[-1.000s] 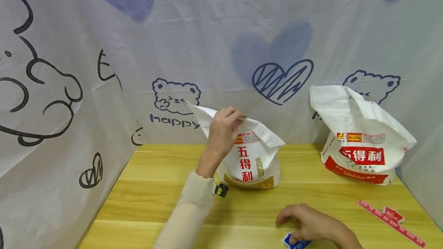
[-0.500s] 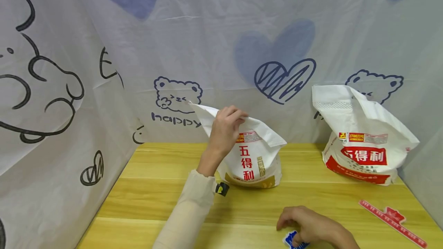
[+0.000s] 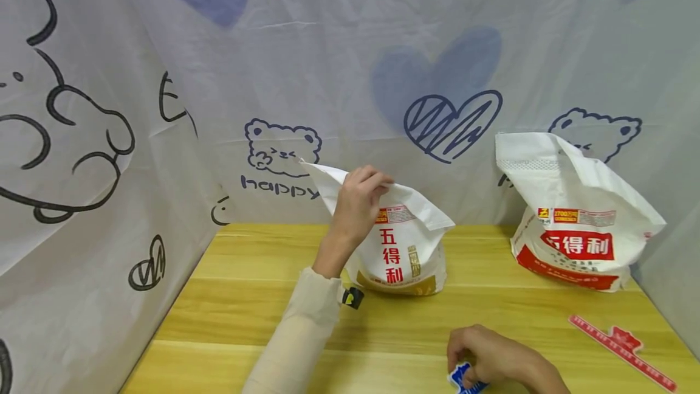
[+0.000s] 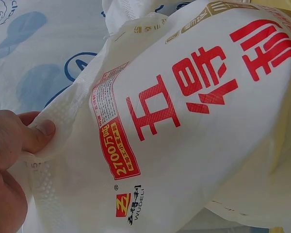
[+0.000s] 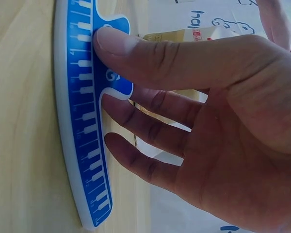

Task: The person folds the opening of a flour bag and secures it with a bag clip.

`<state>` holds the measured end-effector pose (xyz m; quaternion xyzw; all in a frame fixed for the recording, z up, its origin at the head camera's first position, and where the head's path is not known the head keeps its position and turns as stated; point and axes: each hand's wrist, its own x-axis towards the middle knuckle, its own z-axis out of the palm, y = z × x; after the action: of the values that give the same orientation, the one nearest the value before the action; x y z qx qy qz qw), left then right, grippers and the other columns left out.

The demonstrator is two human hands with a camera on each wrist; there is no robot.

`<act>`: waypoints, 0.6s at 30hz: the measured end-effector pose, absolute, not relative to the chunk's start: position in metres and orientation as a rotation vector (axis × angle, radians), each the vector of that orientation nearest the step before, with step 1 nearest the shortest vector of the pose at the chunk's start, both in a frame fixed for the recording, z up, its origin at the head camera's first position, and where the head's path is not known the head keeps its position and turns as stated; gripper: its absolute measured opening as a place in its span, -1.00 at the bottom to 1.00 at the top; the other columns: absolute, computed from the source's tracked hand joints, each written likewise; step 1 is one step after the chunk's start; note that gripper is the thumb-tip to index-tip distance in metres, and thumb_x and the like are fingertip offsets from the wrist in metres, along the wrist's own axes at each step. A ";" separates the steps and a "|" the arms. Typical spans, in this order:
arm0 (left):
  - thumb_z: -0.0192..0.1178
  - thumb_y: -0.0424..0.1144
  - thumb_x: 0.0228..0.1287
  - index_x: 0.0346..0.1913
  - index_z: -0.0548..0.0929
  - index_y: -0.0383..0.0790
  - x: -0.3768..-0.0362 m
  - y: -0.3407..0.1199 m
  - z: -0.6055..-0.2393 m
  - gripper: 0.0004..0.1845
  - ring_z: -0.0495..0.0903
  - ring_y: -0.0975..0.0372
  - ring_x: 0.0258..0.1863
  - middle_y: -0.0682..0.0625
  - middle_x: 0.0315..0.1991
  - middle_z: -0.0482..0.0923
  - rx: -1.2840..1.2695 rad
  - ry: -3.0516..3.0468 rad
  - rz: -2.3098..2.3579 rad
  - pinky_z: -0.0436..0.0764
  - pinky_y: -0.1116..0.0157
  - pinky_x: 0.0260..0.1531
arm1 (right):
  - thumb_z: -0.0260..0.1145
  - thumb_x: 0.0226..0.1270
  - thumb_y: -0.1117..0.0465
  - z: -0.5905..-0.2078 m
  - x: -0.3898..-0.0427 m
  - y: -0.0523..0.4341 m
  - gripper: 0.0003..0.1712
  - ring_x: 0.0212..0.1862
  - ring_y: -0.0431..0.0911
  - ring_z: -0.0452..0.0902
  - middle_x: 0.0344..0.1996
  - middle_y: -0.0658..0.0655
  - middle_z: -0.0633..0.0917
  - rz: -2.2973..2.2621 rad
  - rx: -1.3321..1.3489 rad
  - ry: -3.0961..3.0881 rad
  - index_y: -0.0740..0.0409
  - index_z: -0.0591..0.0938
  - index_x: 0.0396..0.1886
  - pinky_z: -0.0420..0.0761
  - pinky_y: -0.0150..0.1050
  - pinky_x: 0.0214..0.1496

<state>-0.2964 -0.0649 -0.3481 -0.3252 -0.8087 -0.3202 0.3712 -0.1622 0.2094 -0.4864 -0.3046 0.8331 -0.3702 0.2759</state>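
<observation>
A white flour bag (image 3: pixel 407 254) with red characters stands upright at the middle of the wooden table (image 3: pixel 246 297). My left hand (image 3: pixel 381 183) pinches its folded top edge; in the left wrist view the thumb (image 4: pixel 39 132) presses the woven cloth of the bag (image 4: pixel 194 126) against the fingers. Near the table's front edge my right hand (image 3: pixel 481 354) holds a blue ruler-shaped strip (image 3: pixel 461 379). The right wrist view shows the thumb of that hand (image 5: pixel 114 73) on top of the blue strip (image 5: pixel 82 155), with the other fingers curled behind it, just above the wood.
A second, larger white bag (image 3: pixel 574 211) with a red band stands at the back right. A red ruler-shaped strip (image 3: pixel 620 348) lies on the table at the front right. A printed white cloth (image 3: pixel 164 108) hangs round the table at the back and both sides.
My right hand has drawn slightly right and closer to the front edge, its fingers closing on the blue strip. The left hand keeps its pinch on the bag's top.
</observation>
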 end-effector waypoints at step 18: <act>0.33 -0.54 0.27 -0.19 0.77 -0.23 -0.297 -0.066 -0.352 -0.83 0.59 0.14 -0.17 -0.01 -0.23 0.65 -0.833 -2.063 -0.846 0.53 0.21 0.03 | 0.52 0.13 0.39 -0.479 -0.160 0.211 -0.78 -0.24 -0.32 0.56 -0.31 -0.21 0.68 -1.022 -0.874 2.252 0.01 0.74 -0.30 0.64 -0.30 -0.09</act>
<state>-0.2973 -0.0657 -0.3524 -0.3249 -0.8048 -0.3298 0.3714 -0.1603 0.2106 -0.4786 -0.3219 0.8299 -0.3767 0.2565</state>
